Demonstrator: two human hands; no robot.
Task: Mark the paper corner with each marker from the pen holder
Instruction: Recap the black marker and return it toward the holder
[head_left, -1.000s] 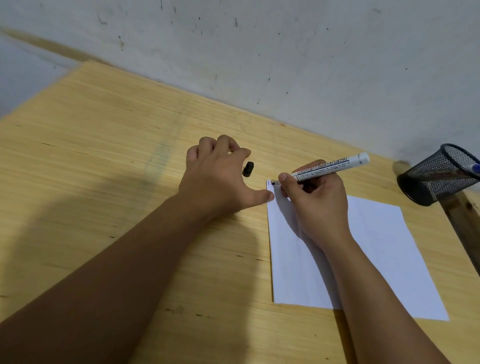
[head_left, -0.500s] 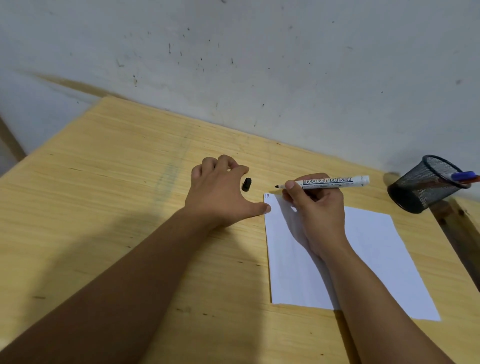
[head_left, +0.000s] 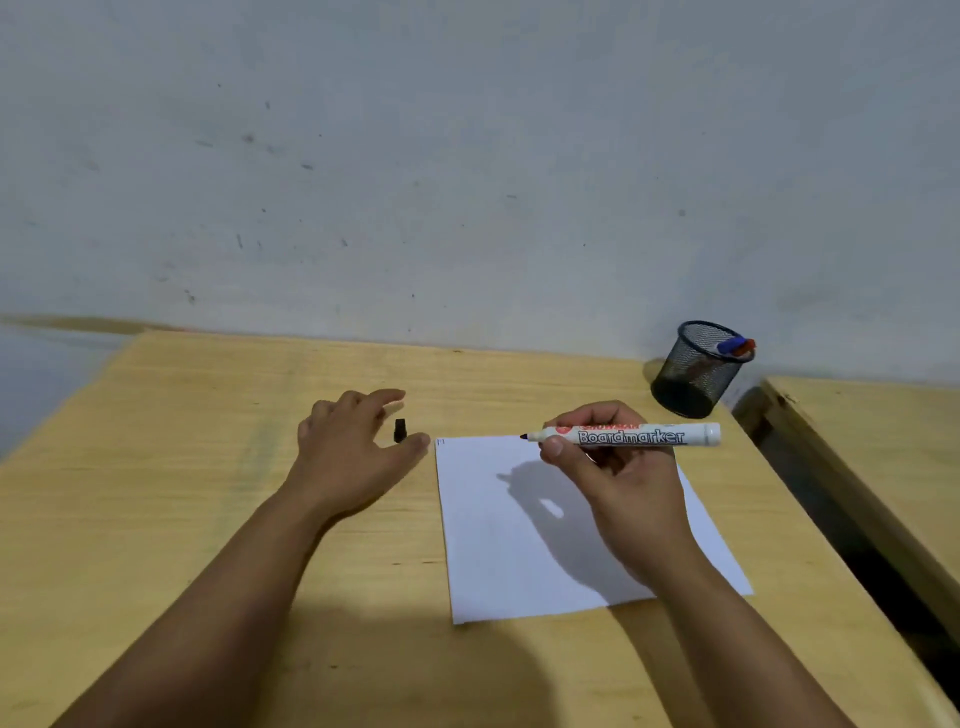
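Head view, right hand (head_left: 618, 478) gripping one uncapped marker (head_left: 631, 435), left hand (head_left: 353, 452) spread beside one cap (head_left: 399, 431), one paper (head_left: 545, 540)

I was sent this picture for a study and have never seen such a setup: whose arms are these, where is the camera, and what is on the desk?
No machine here: a person wears a camera on the head, so you look down along their own bare arms. The right hand holds an uncapped white board marker with a black tip above a white sheet of paper on a light wooden table. Small marks sit at the paper's far left corner. The left hand is open around a small black marker cap, which stands on the wood. At the back stands a black mesh pen holder with blue and red markers.
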